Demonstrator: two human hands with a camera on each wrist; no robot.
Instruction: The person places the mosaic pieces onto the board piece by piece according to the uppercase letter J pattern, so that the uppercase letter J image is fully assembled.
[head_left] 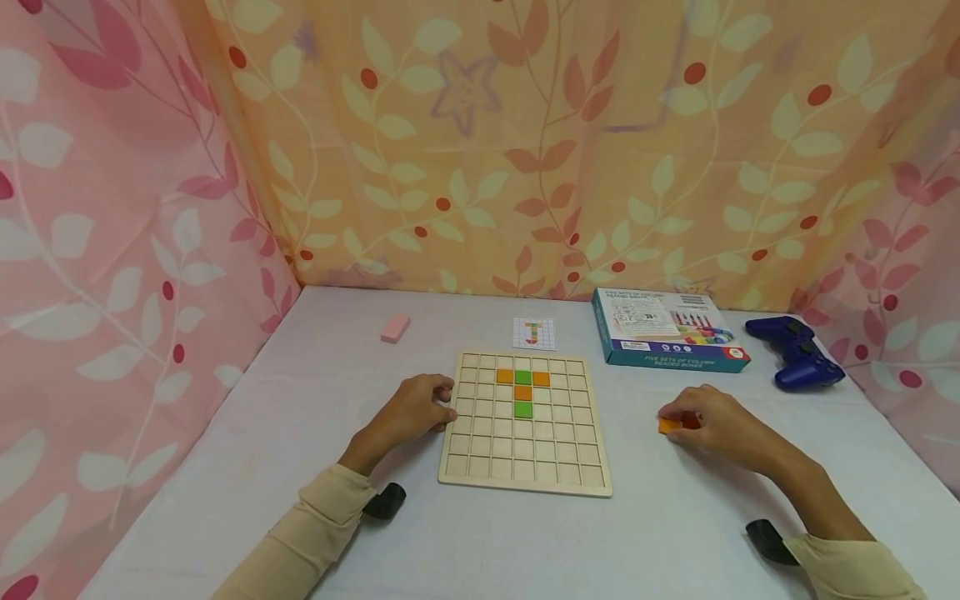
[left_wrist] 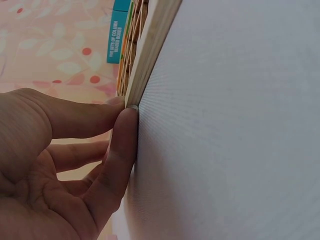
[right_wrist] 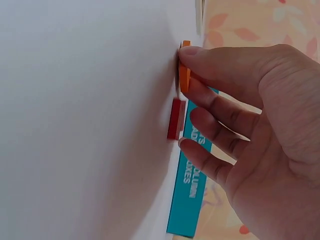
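Note:
A wooden grid board (head_left: 525, 475) lies on the table with orange and green square tiles (head_left: 522, 393) set in its upper cells, in a T-like shape. My left hand (head_left: 411, 410) holds the board's left edge; the left wrist view shows thumb and a finger (left_wrist: 125, 135) at its rim (left_wrist: 152, 50). To the right of the board, my right hand (head_left: 716, 425) pinches an orange tile (head_left: 669, 426) between thumb and finger. A red tile (right_wrist: 175, 119) is beside it, under the other fingers, and is mostly hidden in the head view.
Behind the board lies a small pattern card (head_left: 534, 333). A pink block (head_left: 395, 328) sits at the back left. At the back right are a teal-sided box (head_left: 667, 329) and a blue game controller (head_left: 797, 352). Floral curtains (head_left: 480, 167) surround the white table (head_left: 315, 367).

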